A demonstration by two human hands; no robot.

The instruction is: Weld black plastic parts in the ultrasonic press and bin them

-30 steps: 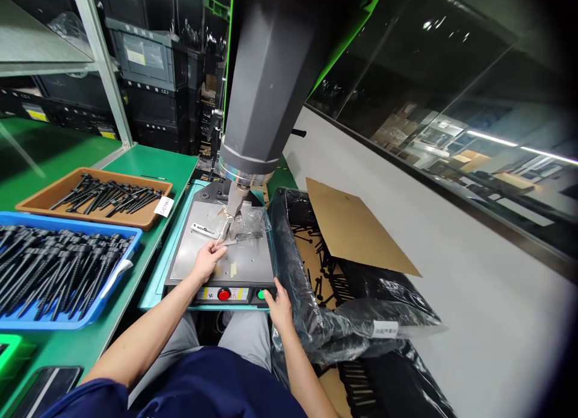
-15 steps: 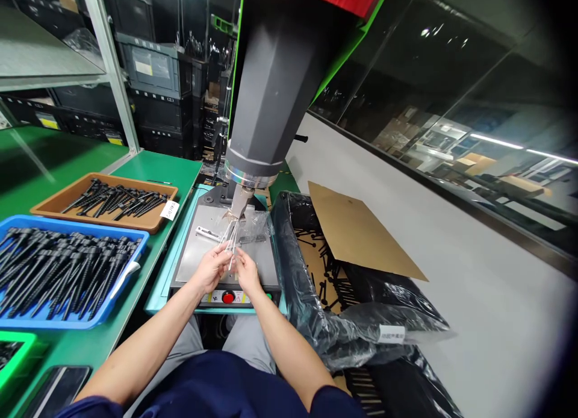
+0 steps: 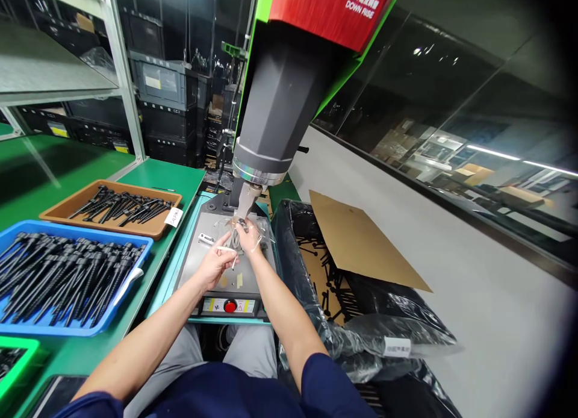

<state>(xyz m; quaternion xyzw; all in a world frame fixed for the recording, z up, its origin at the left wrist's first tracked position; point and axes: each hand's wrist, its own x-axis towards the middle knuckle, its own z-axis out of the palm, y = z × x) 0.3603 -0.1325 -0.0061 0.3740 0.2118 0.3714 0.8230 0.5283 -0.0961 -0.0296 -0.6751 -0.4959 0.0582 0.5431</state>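
Both my hands are over the grey metal base plate (image 3: 205, 267) of a press machine, just below its silver horn tip (image 3: 245, 201). My left hand (image 3: 215, 264) is closed in a pinch on a thin white strip. My right hand (image 3: 249, 236) reaches further in, its fingers closed on a small dark part under the horn, beside a clear plastic sheet (image 3: 264, 228). A small metal fixture (image 3: 206, 238) sits on the plate left of my hands. A red button (image 3: 230, 306) is on the front panel below my arms.
The big dark press head (image 3: 280, 99) hangs over the plate. To the left stand a blue tray (image 3: 135, 273) and a brown tray (image 3: 149, 228) holding several black screw-like parts. On the right is a black-lined box (image 3: 289, 267) of black parts with a cardboard sheet (image 3: 356, 240).
My right hand left the green button at the panel's front, joined my left hand, then reached in under the horn. My left hand stayed pinched on the white strip. The view tilted up.
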